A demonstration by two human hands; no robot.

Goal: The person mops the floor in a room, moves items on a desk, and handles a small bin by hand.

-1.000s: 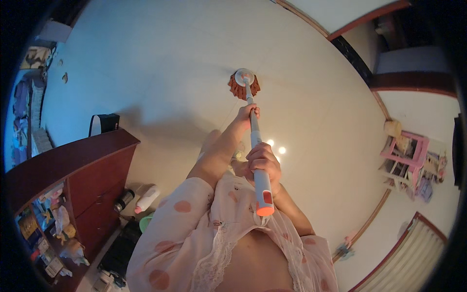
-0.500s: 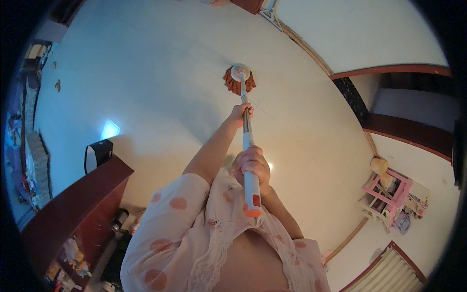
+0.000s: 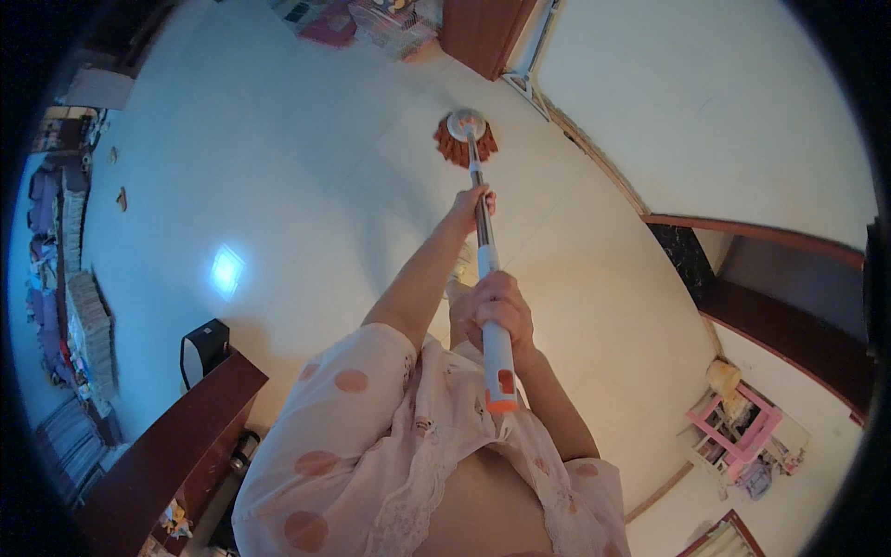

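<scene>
A mop [image 3: 500,357] stretches away from my body, with a white handle grip, an orange end cap and a metal pole. My left hand [image 3: 475,206] is wrapped round the metal pole, not far above the mop head. Closer to me, my right hand [image 3: 499,308] grips the white upper part of the handle. At the far end, a round whitish disc with brown-orange mop strands [image 3: 453,144] rests on the pale floor [image 3: 316,186], strands spread mostly toward me.
A dark red cabinet [image 3: 176,432] with a black-and-white box [image 3: 205,351] stands at left. To the right are a dark-red-trimmed doorway [image 3: 789,325] and a pink stool [image 3: 742,429] with clutter. A brown door [image 3: 483,37] and a white metal rack [image 3: 527,91] are ahead.
The view has shifted forward, showing patterned bundles at the far side. Both hands keep their hold, and the mop sits slightly farther right and away in the picture.
</scene>
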